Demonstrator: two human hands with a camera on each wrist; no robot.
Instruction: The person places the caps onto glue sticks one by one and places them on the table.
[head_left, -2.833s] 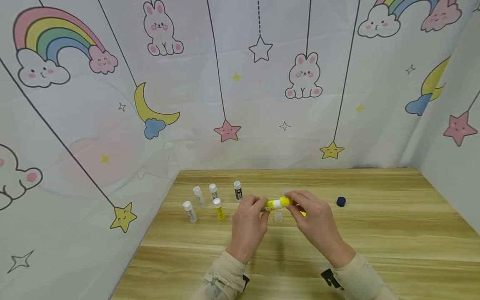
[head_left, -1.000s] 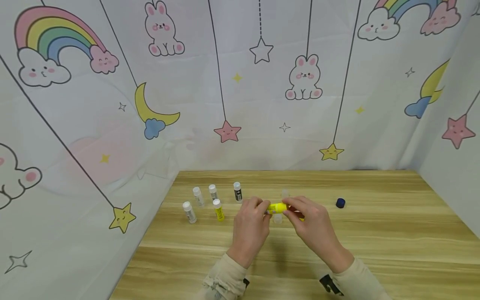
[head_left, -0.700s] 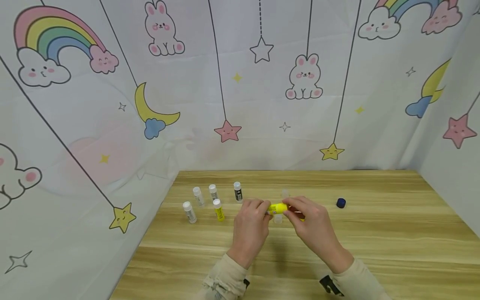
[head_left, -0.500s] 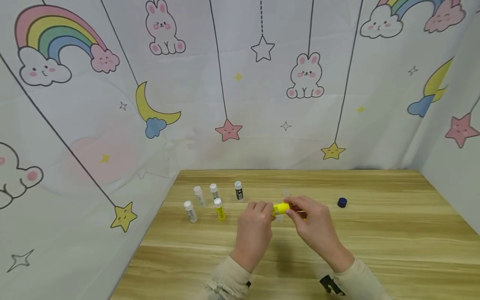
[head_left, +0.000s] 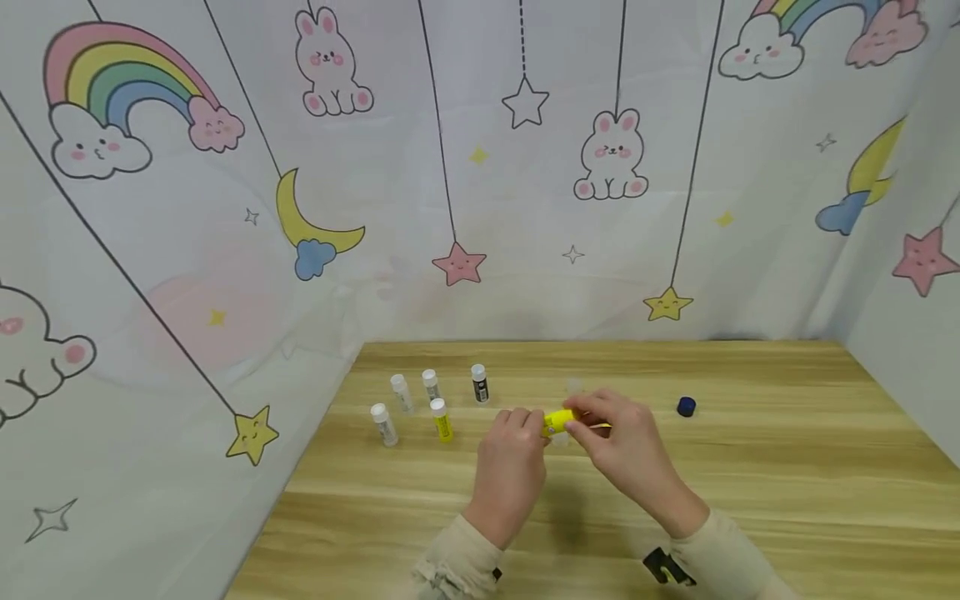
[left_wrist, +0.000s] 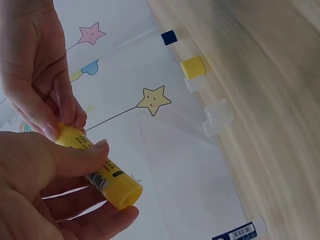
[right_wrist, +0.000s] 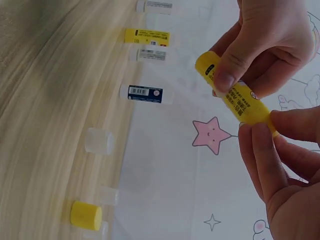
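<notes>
A yellow glue stick [head_left: 556,422] is held level above the table between both hands. My left hand [head_left: 512,467] grips its body, the thumb lying along the printed label in the left wrist view. With fingertips and thumb, my right hand [head_left: 636,446] pinches the other end of the glue stick [right_wrist: 245,102]. No white band shows along the tube, and yellow runs to both ends. Part of the label is hidden under the left thumb.
Several glue sticks stand at the left: white ones [head_left: 385,425], a yellow one [head_left: 442,422] and a dark-labelled one [head_left: 481,386]. A dark blue cap [head_left: 686,407] lies right. Translucent caps [right_wrist: 99,141] and a yellow cap [right_wrist: 86,215] stand near the hands.
A white band between the yellow body and yellow end showed 2.8 seconds ago; it was covered by one second ago. Since then the left hand has shifted slightly right, both hands still holding the glue stick.
</notes>
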